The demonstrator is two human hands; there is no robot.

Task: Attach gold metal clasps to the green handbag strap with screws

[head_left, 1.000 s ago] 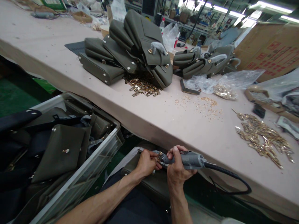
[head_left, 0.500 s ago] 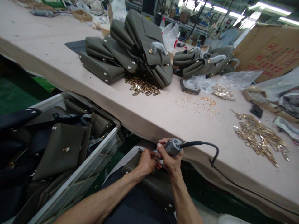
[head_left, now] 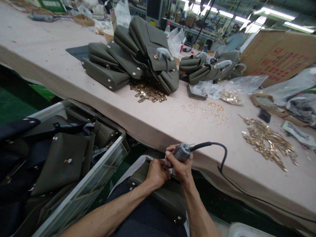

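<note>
My right hand [head_left: 182,168] is wrapped round a grey corded electric screwdriver [head_left: 183,152], its black cable leaving the near end toward the right. Close against its front end, my left hand [head_left: 157,172] is closed, fingers pinched together; what they hold is hidden. Both hands are over a dark olive handbag [head_left: 170,199] lying across my lap, with small metal studs at its lower corner. The screwdriver's tip and the spot it meets are covered by my fingers.
A white crate [head_left: 98,164] of handbags stands at left. On the table [head_left: 148,115] are piled olive bags [head_left: 150,49], gold metal fittings [head_left: 269,141], scattered small gold pieces [head_left: 214,107], plastic bags and a cardboard box [head_left: 276,56]. The cable [head_left: 247,191] trails over the table edge. A person [head_left: 235,41] is far behind.
My left hand has turned slightly, with its back showing more. The screwdriver stays in my right hand, nearly in place. The whole view has shifted slightly.
</note>
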